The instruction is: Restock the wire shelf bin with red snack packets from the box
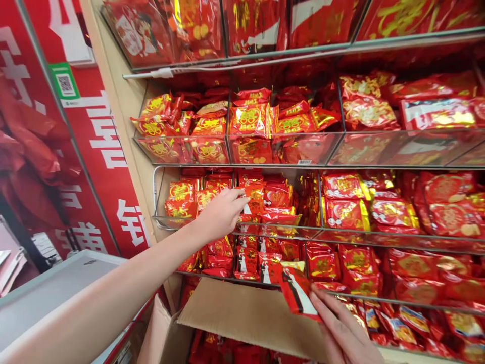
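Note:
My left hand (223,215) reaches into the middle shelf bin, its fingers closed at the left edge of a red snack packet (253,198) that stands among others there. Part of that packet is hidden by the fingers. Lower down, over the flap of the cardboard box (242,313), my right hand (343,323) pinches another red snack packet (297,290) by its lower right corner. This one is tilted and carries a black and white figure print. More red packets (223,349) lie inside the box.
Clear-fronted bins (288,231) full of shiny red and gold packets rise in rows. A white cable (162,74) runs along an upper shelf edge. At left are the wooden side panel (125,126), a red banner (100,126) with white characters and a grey lid-like surface (91,270).

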A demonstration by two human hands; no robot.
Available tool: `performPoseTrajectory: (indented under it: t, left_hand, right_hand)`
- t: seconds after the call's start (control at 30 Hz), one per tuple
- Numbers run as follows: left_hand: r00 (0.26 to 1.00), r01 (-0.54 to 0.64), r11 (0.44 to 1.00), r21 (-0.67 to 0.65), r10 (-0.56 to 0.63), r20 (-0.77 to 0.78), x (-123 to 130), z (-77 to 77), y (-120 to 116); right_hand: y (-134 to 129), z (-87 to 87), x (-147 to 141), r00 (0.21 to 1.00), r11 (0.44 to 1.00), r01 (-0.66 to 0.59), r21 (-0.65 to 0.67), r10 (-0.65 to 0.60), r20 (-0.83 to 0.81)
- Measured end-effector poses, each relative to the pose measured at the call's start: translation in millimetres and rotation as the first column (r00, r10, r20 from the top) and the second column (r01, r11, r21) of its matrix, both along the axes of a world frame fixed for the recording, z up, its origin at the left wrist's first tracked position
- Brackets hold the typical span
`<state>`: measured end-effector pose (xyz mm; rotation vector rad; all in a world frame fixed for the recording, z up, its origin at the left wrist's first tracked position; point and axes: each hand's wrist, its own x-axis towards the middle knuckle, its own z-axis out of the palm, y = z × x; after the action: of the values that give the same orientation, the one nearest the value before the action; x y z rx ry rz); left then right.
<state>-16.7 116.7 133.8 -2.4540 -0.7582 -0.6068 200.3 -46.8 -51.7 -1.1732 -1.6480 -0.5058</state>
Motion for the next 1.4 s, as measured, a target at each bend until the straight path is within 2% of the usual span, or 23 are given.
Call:
performPoseTrajectory:
  t: [0.07, 0.17, 0.3, 0.37, 0.43, 0.47, 0.5, 0.53, 0.57, 0.6, 0.63, 0.67, 0.7, 0.77, 0.87, 0.93, 1.03, 1.17, 1.27, 1.33, 1.4]
  left_hand:
    - [1.000, 0.006, 1.000, -0.011, -0.005, 0.031, -3, -6.5, -4]
    - [0.999, 0.028, 0.999, -0.019, -0.027, 0.047, -7, -13.7, -6]
    - [0.994, 0.063, 0.998, 0.006, -0.064, 0.086, -11, -17.2, -12]
    - [0.969, 0.102, 0.995, -0.018, -0.095, 0.227, -10, -20.7, -26]
    - [0.910, 0.165, 0.973, -0.163, -0.087, 0.405, -8, -28.8, -48]
    - [0.886, 0.208, 0.935, -0.288, -0.056, 0.460, -6, -34.6, -60]
    - [0.879, 0.246, 0.870, -0.427, -0.014, 0.477, -4, -40.8, -71]
    - [0.869, 0.306, 0.772, -0.557, 0.013, 0.495, -3, -46.6, -81]
    - [0.850, 0.385, 0.643, -0.662, 0.033, 0.526, -2, -51.2, -88]
    - [0.823, 0.454, 0.526, -0.720, 0.061, 0.564, -1, -53.6, -92]
    - [0.790, 0.510, 0.447, -0.735, 0.093, 0.606, -1, -53.3, -93]
    - [0.758, 0.547, 0.422, -0.723, 0.118, 0.642, -1, -49.9, -90]
    - [0.734, 0.557, 0.449, -0.699, 0.129, 0.667, -1, -43.7, -84]
    - [0.720, 0.523, 0.588, -0.617, 0.082, 0.689, 0, -24.7, -65]
    - [0.797, 0.382, 0.811, -0.444, -0.046, 0.602, 5, 6.4, -33]
    - [0.862, 0.243, 0.912, -0.330, -0.048, 0.504, 8, 19.4, -15]
    - [0.909, 0.126, 0.959, -0.255, -0.008, 0.417, 8, 23.0, 3]
    - [0.951, 0.030, 0.988, -0.153, 0.019, 0.308, 1, 16.2, 10]
    - [0.979, 0.015, 0.994, -0.110, 0.007, 0.202, -3, 14.3, 10]
    - [0.988, 0.002, 0.995, -0.104, 0.014, 0.151, -5, 14.3, 10]
    - [0.991, -0.026, 0.995, -0.101, 0.039, 0.125, -6, 14.0, 9]
  right_hand:
    - [6, 6.4, 1, 0.998, 0.996, -0.052, 0.067, 0.049, 0.048]
    - [11, 11.5, -2, 0.995, 0.987, -0.095, 0.129, 0.092, 0.029]
    - [15, 11.9, -3, 0.993, 0.985, -0.117, 0.125, 0.111, 0.050]
    - [19, 12.4, -3, 0.992, 0.987, -0.110, 0.114, 0.103, 0.067]
    - [23, 14.7, -6, 0.990, 0.987, -0.107, 0.119, 0.095, 0.101]
    - [24, 16.9, -8, 0.988, 0.986, -0.108, 0.128, 0.093, 0.121]
    - [26, 20.1, -12, 0.986, 0.982, -0.116, 0.146, 0.096, 0.139]
    - [27, 24.6, -16, 0.983, 0.977, -0.132, 0.166, 0.108, 0.148]
    - [28, 30.7, -21, 0.980, 0.970, -0.158, 0.183, 0.132, 0.147]
    - [29, 38.6, -26, 0.975, 0.964, -0.196, 0.181, 0.172, 0.145]
    - [31, 48.6, -31, 0.964, 0.957, -0.244, 0.160, 0.222, 0.145]
    - [34, 60.6, -35, 0.953, 0.951, -0.285, 0.121, 0.268, 0.141]
    - [39, 74.4, -39, 0.945, 0.947, -0.312, 0.078, 0.300, 0.133]
    - [57, 105.4, -43, 0.945, 0.949, -0.314, 0.042, 0.308, 0.107]
    - [98, 148.9, -44, 0.969, 0.963, -0.248, 0.108, 0.244, 0.045]
    - [124, 168.6, -43, 0.977, 0.975, -0.215, 0.058, 0.213, 0.024]
    - [147, 182.2, -44, 0.991, 0.981, -0.128, -0.148, 0.133, 0.026]
    - [148, 187.7, -49, 0.992, 0.932, 0.030, -0.362, 0.017, 0.128]
    - [145, 194.2, -50, 0.975, 0.869, 0.048, -0.492, 0.065, 0.211]
    - [145, 199.3, -47, 0.971, 0.822, 0.033, -0.568, 0.109, 0.214]
    - [145, 202.9, -44, 0.981, 0.788, 0.033, -0.614, 0.093, 0.171]
